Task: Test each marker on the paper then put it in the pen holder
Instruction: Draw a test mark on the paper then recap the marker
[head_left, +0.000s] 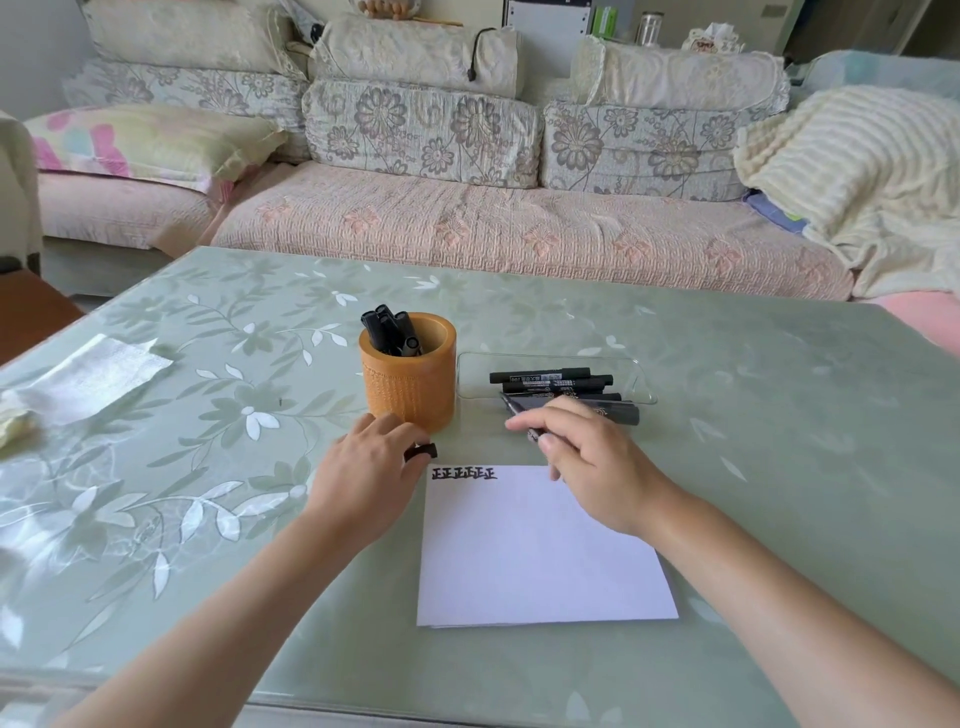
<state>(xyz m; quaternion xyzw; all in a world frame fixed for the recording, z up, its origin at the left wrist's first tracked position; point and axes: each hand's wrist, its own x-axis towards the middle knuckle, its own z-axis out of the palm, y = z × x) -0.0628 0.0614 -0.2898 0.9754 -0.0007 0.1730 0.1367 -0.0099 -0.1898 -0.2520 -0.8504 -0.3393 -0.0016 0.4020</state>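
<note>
1. Marker in hand. My right hand (587, 467) grips one black marker (511, 405) with curled fingers. Its long axis runs diagonally, and the uncapped tip points far and left, toward the pen holder. The rear part of the barrel is hidden under the fingers.

2. Cap. My left hand (363, 478) pinches one black cap (422, 451) at the fingertips, just near of the pen holder's base.

3. Counts.
- One orange pen holder (415, 395) stands upright and contains black markers (390, 332) leaning to the left. I count at least four; the exact number cannot be told.
- One clear tray (636, 382) sits just right of the holder. In it are four markers (540, 374) that I can separate, all with long axes running left to right.
- One white paper (535, 551) lies flat on the green table (779, 415). A row of four black marks (465, 473) sits at its far-left corner.

4. Relative position. The held marker is above the table between the tray and the paper's far edge, its tip beside the tray's near-left corner. The left hand is left of the paper and the right hand is over its far-right corner. The two hands are apart.
</note>
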